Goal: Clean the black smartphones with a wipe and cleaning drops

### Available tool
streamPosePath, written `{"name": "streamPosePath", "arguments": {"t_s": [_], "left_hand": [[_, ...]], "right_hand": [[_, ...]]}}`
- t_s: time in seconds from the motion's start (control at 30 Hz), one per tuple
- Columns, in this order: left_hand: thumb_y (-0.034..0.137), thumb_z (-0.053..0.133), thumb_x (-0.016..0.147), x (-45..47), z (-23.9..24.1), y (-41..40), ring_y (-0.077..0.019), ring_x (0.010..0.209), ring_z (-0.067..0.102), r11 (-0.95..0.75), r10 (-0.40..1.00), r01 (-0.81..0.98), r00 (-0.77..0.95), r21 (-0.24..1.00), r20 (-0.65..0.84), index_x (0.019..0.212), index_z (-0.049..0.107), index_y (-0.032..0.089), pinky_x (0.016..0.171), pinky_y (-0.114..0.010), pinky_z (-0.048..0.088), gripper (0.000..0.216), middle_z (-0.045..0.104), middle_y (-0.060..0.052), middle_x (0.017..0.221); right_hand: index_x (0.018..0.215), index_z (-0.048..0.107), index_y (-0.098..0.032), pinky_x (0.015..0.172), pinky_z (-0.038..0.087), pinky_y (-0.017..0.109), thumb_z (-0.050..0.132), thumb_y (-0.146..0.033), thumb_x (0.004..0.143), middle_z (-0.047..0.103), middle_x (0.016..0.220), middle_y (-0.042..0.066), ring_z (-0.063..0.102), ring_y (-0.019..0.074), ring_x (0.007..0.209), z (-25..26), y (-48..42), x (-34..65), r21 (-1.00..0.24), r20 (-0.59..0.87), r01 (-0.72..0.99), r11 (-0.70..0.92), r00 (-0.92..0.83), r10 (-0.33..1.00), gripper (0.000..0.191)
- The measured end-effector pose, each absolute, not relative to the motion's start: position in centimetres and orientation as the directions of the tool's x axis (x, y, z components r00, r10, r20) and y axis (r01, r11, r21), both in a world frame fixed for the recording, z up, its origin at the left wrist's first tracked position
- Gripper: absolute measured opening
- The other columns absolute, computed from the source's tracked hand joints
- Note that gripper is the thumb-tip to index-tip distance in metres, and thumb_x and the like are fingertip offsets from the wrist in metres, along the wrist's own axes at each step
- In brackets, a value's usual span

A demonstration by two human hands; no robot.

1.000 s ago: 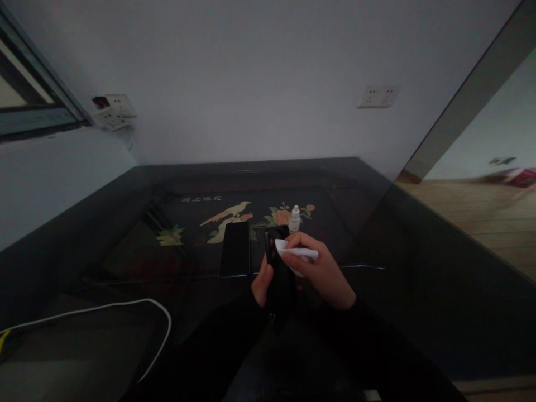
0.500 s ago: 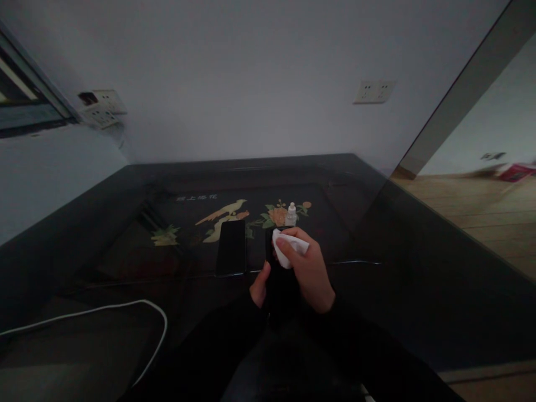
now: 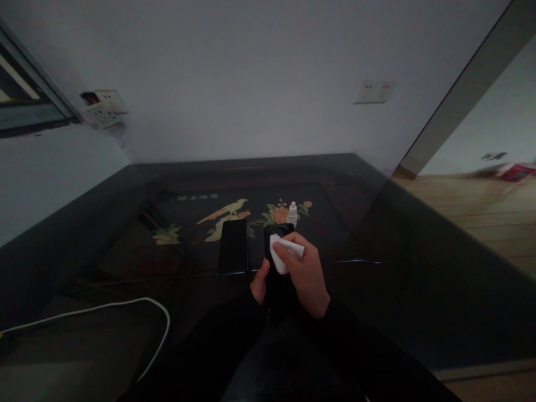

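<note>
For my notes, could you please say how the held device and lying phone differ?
The held device is in the left hand; the lying phone rests on the table. A white cloth partly covers the held device; the lying phone is uncovered. Both look dark.

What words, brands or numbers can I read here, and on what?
"? 上 ? 花": pale characters on the dark tabletop; first and third too blurred.
Small bottle: any print too small to read.
Red item at right: too blurred to read.
Held black device: none visible.
</note>
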State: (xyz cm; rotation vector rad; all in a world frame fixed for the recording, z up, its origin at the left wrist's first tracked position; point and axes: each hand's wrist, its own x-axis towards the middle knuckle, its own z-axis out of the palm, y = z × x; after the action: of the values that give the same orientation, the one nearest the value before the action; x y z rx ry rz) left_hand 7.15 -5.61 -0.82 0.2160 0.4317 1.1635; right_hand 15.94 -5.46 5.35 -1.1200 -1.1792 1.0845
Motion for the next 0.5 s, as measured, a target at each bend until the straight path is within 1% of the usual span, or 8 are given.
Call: {"name": "streamPosePath", "arguments": {"t_s": [0.07, 0.13, 0.23, 0.3, 0.4, 0.5], "left_hand": [[0.028, 0.058, 0.074, 7.22, -0.86, -5.6, -0.0235, 0.116, 0.048, 0.355, 0.934, -0.853, 0.302, 0.383, -0.191, 0.089, 0.067, 0.015, 0.106, -0.036, 0.026, 0.022, 0.069, -0.005, 0.096], [0.029, 0.06, 0.072, 7.26, -1.02, -5.68, -0.0241, 0.118, 0.045, 0.35, 0.936, -0.855, 0.298, 0.382, -0.189, 0.086, 0.068, 0.015, 0.106, -0.035, 0.026, 0.021, 0.068, -0.005, 0.098], [0.03, 0.066, 0.067, 7.13, -1.36, -5.82, -0.0261, 0.122, 0.041, 0.39, 0.92, -0.834, 0.34, 0.39, -0.194, 0.087, 0.068, 0.013, 0.106, -0.036, 0.026, 0.027, 0.067, -0.007, 0.102], [0.029, 0.067, 0.067, 6.85, -1.58, -5.75, -0.0257, 0.123, 0.04, 0.404, 0.915, -0.819, 0.358, 0.407, -0.186, 0.09, 0.068, 0.012, 0.106, -0.035, 0.026, 0.029, 0.066, -0.007, 0.104], [0.028, 0.068, 0.066, 6.43, -1.76, -5.49, -0.0251, 0.123, 0.039, 0.369, 0.93, -0.833, 0.325, 0.413, -0.174, 0.092, 0.067, 0.014, 0.106, -0.034, 0.026, 0.029, 0.066, -0.007, 0.104], [0.027, 0.068, 0.065, 6.58, -1.66, -5.58, -0.0258, 0.122, 0.04, 0.366, 0.93, -0.846, 0.315, 0.388, -0.19, 0.09, 0.067, 0.013, 0.106, -0.035, 0.026, 0.029, 0.066, -0.007, 0.102]], "right_hand": [[0.065, 0.05, -0.017, 0.043, 0.031, 0.017, 0.06, -0.034, 0.072, 0.044, 0.056, -0.006, 0.038, 0.0069, 0.049, 5.3, -5.68, 15.82, -0.991, 0.129, -0.03, 0.13, 0.048, 0.991, 0.02], [0.066, 0.05, -0.017, 0.043, 0.031, 0.018, 0.059, -0.033, 0.073, 0.043, 0.056, -0.006, 0.037, 0.0069, 0.049, 5.42, -5.62, 15.74, -0.989, 0.147, -0.025, 0.149, 0.062, 0.987, 0.019], [0.067, 0.05, -0.018, 0.043, 0.031, 0.018, 0.058, -0.033, 0.074, 0.042, 0.056, -0.006, 0.037, 0.0069, 0.049, 5.67, -5.3, 15.75, -0.984, 0.176, -0.006, 0.178, 0.124, 0.977, 0.018], [0.067, 0.049, -0.018, 0.043, 0.031, 0.018, 0.058, -0.033, 0.074, 0.043, 0.056, -0.006, 0.037, 0.0069, 0.049, 5.63, -5.3, 15.81, -0.983, 0.183, 0.008, 0.183, 0.128, 0.975, 0.018], [0.068, 0.05, -0.018, 0.043, 0.031, 0.018, 0.058, -0.033, 0.074, 0.043, 0.056, -0.006, 0.038, 0.0071, 0.048, 5.35, -5.61, 15.75, -0.985, 0.172, 0.008, 0.172, 0.082, 0.982, 0.018], [0.068, 0.051, -0.018, 0.044, 0.032, 0.018, 0.058, -0.032, 0.074, 0.045, 0.057, -0.006, 0.04, 0.0077, 0.05, 5.31, -5.65, 15.52, -0.982, 0.188, 0.026, 0.186, 0.104, 0.977, 0.017]]}}
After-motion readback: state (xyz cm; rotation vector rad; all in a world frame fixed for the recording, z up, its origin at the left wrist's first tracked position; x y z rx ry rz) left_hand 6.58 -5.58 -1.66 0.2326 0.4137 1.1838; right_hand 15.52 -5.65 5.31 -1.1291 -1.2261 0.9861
